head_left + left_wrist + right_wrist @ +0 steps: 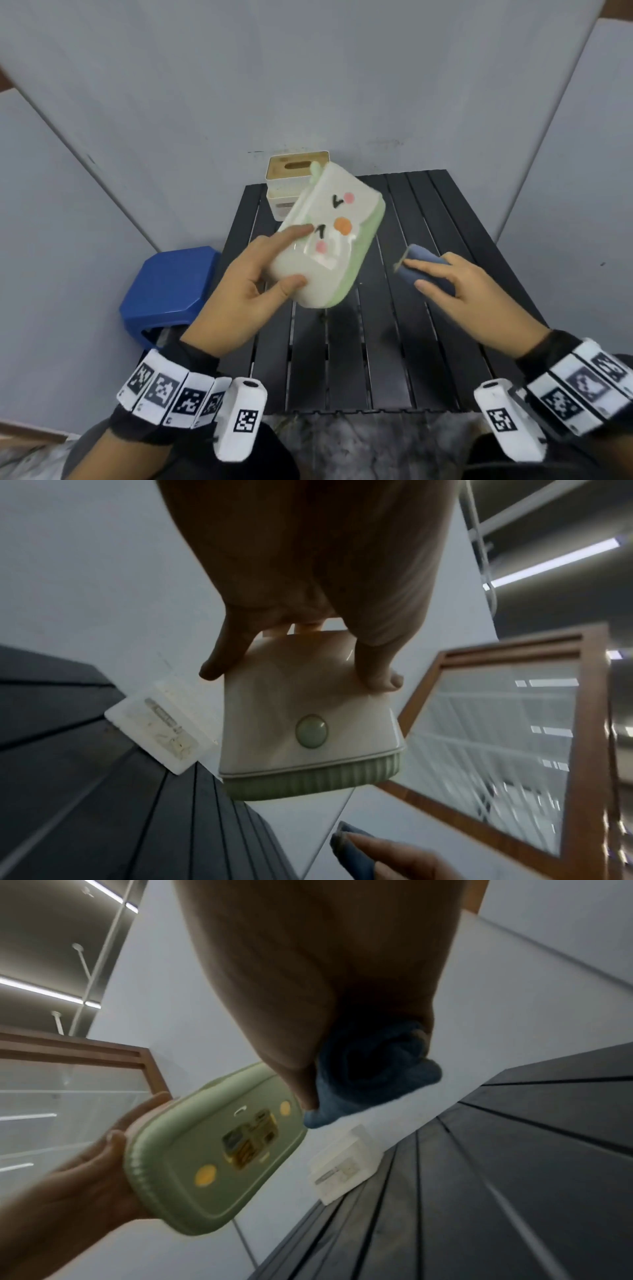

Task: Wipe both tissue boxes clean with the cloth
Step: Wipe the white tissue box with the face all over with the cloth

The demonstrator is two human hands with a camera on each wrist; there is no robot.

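My left hand (260, 270) grips a white tissue box with a green base and a cartoon face (329, 233), lifted and tilted above the black slatted table (394, 342). The left wrist view shows the box's end with a round green button (310, 731), and its green underside with a label (219, 1150) faces the right wrist view. My right hand (445, 277) holds a folded blue cloth (424, 267), a short way right of the box and apart from it. A second white tissue box with a wooden lid (294, 181) stands at the table's far left edge.
A blue plastic stool (168, 291) stands left of the table. Grey partition walls (308, 85) close in the back and both sides. A grey furry cover (370, 442) lies at the table's near edge.
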